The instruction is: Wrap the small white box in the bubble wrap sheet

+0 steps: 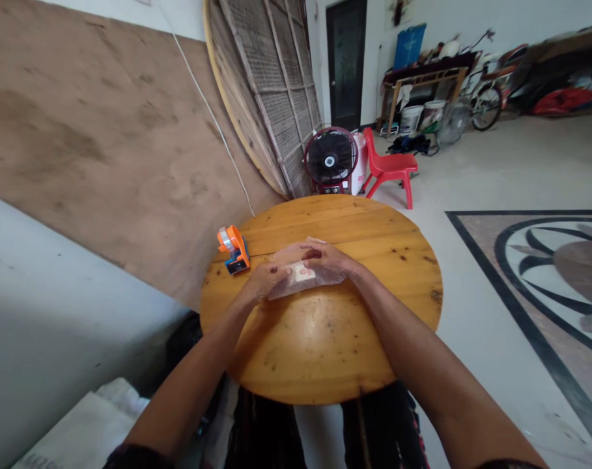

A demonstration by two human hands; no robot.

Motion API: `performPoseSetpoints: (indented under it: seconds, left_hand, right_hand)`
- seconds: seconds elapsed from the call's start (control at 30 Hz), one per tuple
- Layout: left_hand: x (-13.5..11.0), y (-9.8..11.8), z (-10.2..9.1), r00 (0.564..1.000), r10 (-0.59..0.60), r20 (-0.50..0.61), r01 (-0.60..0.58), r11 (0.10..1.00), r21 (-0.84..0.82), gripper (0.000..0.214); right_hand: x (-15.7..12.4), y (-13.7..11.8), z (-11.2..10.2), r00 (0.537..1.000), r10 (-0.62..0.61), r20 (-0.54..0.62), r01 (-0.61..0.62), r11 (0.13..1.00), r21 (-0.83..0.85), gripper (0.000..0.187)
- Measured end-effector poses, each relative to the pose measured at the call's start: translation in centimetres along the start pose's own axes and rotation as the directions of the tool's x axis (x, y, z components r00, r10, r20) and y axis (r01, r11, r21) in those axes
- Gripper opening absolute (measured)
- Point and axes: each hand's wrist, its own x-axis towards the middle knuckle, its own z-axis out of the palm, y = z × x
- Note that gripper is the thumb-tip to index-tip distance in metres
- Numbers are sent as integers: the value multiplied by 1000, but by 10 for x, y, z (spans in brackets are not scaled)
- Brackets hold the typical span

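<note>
On the round wooden table (325,352) lies a small clear plastic packet (303,279) with a white and red label. My left hand (265,279) rests on its left end, fingers curled over it. My right hand (325,258) lies across its far side, fingers bent down onto the plastic. The two hands touch above the packet. An orange and blue tape dispenser (234,249) stands on the table just left of my left hand.
A brown board (105,143) leans on the wall at left. Beyond the table stand a red fan (331,160), a red plastic chair (391,168) and a woven round screen (266,85). White bundles (81,430) lie on the floor at lower left.
</note>
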Motion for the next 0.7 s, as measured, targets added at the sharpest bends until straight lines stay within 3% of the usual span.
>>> performPoseSetpoints:
  seconds: [0.1, 0.33, 0.53, 0.7]
  left_hand:
    - [-2, 1, -2, 997, -70, 11, 71, 996, -46, 32]
    - [-6, 3, -2, 970, -239, 32, 242, 959, -147, 29]
    - [-7, 4, -9, 877, -451, 163, 478, 855, -203, 30]
    - [0, 6, -8, 835, -518, 187, 550, 795, -254, 31]
  right_hand:
    - [1, 0, 2, 999, 31, 15, -32, 999, 42, 41]
    - [-2, 0, 4, 990, 127, -69, -121, 990, 75, 47]
    - [-2, -3, 1, 992, 103, -72, -100, 994, 54, 40]
    - [-1, -2, 0, 994, 91, -58, -87, 994, 67, 39]
